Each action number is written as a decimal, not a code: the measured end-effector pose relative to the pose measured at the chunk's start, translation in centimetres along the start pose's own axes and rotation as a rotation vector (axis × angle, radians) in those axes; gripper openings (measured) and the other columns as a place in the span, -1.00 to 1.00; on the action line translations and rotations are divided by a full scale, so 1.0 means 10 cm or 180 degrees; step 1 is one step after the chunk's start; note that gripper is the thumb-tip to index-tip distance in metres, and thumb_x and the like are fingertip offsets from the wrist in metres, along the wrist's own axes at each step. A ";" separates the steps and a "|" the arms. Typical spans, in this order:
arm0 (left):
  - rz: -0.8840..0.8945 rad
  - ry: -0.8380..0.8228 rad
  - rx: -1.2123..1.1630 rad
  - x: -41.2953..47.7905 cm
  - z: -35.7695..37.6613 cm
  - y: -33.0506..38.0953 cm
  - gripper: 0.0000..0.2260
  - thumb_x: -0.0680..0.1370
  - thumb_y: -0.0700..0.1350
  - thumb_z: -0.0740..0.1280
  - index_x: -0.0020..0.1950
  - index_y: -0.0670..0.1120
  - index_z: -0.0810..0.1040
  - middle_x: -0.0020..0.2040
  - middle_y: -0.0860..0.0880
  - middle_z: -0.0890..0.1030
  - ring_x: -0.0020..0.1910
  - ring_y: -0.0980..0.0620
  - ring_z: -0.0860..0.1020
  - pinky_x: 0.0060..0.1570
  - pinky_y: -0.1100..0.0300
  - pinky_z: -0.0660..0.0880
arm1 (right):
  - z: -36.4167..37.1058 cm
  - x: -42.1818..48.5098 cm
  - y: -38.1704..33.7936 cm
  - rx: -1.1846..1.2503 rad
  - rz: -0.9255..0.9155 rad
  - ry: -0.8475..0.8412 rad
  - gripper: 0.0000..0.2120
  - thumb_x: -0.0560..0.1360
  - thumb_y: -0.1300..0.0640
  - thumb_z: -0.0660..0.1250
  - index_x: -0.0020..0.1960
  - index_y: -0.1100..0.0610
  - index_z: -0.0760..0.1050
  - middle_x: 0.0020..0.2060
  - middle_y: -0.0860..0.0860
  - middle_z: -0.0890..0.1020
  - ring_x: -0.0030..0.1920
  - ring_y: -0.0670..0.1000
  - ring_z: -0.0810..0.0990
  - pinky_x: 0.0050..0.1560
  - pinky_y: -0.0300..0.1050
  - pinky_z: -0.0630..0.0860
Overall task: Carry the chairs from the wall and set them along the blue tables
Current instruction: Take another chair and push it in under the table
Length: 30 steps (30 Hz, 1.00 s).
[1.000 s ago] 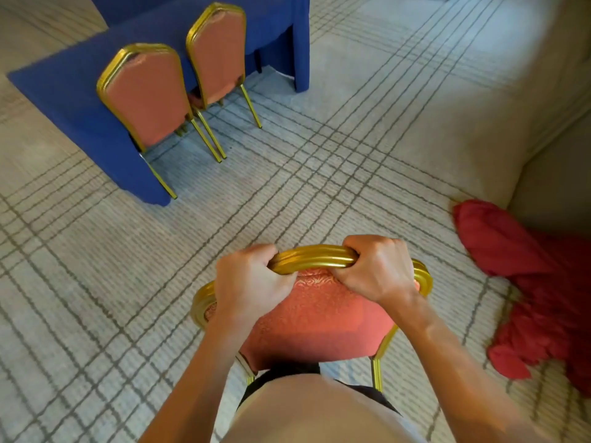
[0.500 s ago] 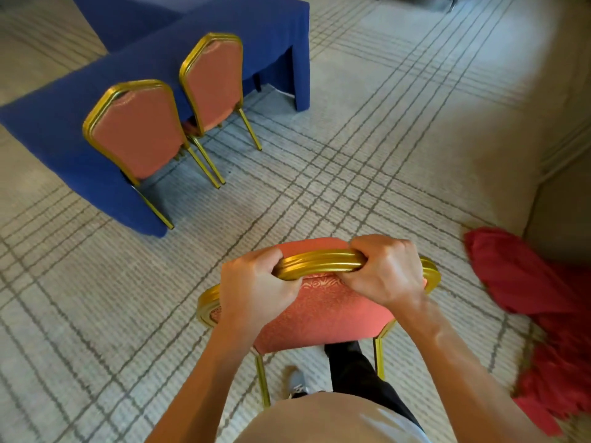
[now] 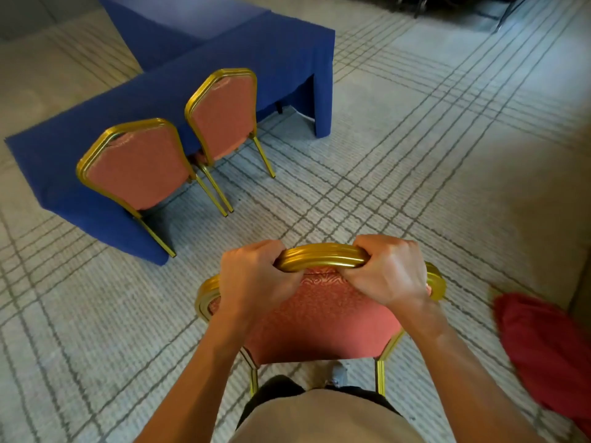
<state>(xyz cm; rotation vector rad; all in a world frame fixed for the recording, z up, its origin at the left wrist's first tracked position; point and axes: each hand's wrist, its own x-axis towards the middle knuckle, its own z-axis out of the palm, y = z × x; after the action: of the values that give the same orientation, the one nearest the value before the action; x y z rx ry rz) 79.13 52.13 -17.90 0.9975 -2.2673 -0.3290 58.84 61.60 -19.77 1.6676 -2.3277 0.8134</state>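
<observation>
I hold a gold-framed chair with red padding by the top rail of its backrest, directly in front of my body. My left hand grips the rail's left part and my right hand grips its right part, fingers curled over the gold frame. Its seat and front legs are hidden below the backrest. Ahead on the left a long blue-clothed table runs away from me. Two matching chairs stand against its near side: a near chair and a far chair.
Patterned grey carpet stretches between me and the table. A crumpled red cloth lies on the floor at the right. Dark furniture legs show at the top right. A second blue table joins behind the first.
The table and the two placed chairs have shifted lower and nearer in view as I walk toward them with the chair. The red cloth has slid toward the right edge. Both grips are unchanged.
</observation>
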 end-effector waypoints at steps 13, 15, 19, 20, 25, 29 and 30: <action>-0.0450 -0.0049 -0.0054 1.46 0.76 -0.69 -0.75 0.30 0.05 0.35 -0.46 -0.05 0.38 -0.53 0.11 0.36 -0.58 0.07 0.36 -0.58 0.15 0.28 | 0.83 1.66 0.49 0.0004 -0.0223 -0.0273 -0.54 0.24 -0.10 0.57 -0.41 -0.09 0.25 -0.53 -0.11 0.49 -0.48 0.01 0.52 -0.36 -0.15 0.45; -0.0472 -0.0009 -0.0073 1.71 0.87 -0.89 -0.74 0.31 0.06 0.34 -0.46 -0.02 0.35 -0.53 0.12 0.33 -0.58 0.08 0.35 -0.57 0.16 0.26 | 0.98 1.95 0.49 -0.0047 -0.0188 -0.0366 -0.59 0.26 -0.12 0.55 -0.42 -0.06 0.30 -0.52 -0.11 0.51 -0.47 0.00 0.52 -0.35 -0.14 0.48; -0.0454 -0.0029 -0.0148 2.25 1.02 -1.28 -0.73 0.31 0.07 0.34 -0.47 -0.03 0.35 -0.54 0.10 0.35 -0.59 0.06 0.35 -0.60 0.14 0.29 | 1.27 2.51 0.48 -0.0129 -0.0157 -0.0355 -0.70 0.29 -0.21 0.39 -0.37 0.00 0.48 -0.48 -0.12 0.55 -0.43 -0.02 0.56 -0.32 -0.13 0.49; -0.0453 -0.0044 -0.0149 2.40 1.05 -1.34 -0.72 0.31 0.08 0.33 -0.47 -0.05 0.37 -0.54 0.08 0.37 -0.58 0.05 0.37 -0.60 0.13 0.31 | 1.32 2.65 0.49 -0.0147 -0.0147 -0.0323 -0.68 0.30 -0.23 0.37 -0.39 0.00 0.45 -0.49 -0.12 0.54 -0.43 -0.01 0.55 -0.33 -0.14 0.47; -0.0379 -0.0088 -0.0126 3.01 1.18 -1.58 -0.74 0.32 0.04 0.39 -0.46 -0.06 0.43 -0.54 0.07 0.40 -0.58 0.08 0.35 -0.58 0.16 0.28 | 1.50 3.23 0.53 -0.0175 -0.0052 -0.0217 -0.57 0.27 -0.19 0.46 -0.44 -0.11 0.20 -0.54 -0.18 0.27 -0.50 -0.03 0.47 -0.34 -0.22 0.30; -0.0334 -0.0114 -0.0116 3.50 1.30 -1.70 -0.75 0.30 -0.03 0.46 -0.45 -0.07 0.44 -0.54 0.06 0.42 -0.58 0.05 0.38 -0.61 0.08 0.34 | 1.64 3.67 0.65 -0.0039 -0.0019 -0.0190 -0.57 0.25 -0.11 0.49 -0.42 -0.11 0.20 -0.55 -0.14 0.40 -0.51 0.00 0.49 -0.38 -0.18 0.40; -0.0324 -0.0112 -0.0093 3.62 1.34 -1.73 -0.74 0.31 -0.03 0.47 -0.45 -0.06 0.44 -0.54 0.06 0.42 -0.58 0.06 0.37 -0.62 0.07 0.33 | 1.68 3.79 0.71 -0.0044 0.0008 -0.0218 -0.60 0.26 -0.11 0.49 -0.42 -0.09 0.25 -0.54 -0.13 0.43 -0.51 -0.02 0.48 -0.38 -0.19 0.39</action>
<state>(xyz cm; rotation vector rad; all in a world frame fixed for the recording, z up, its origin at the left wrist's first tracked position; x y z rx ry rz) 61.82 13.53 -19.81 1.1022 -2.2412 -0.4250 41.56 23.26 -19.80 1.7136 -2.3751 0.7501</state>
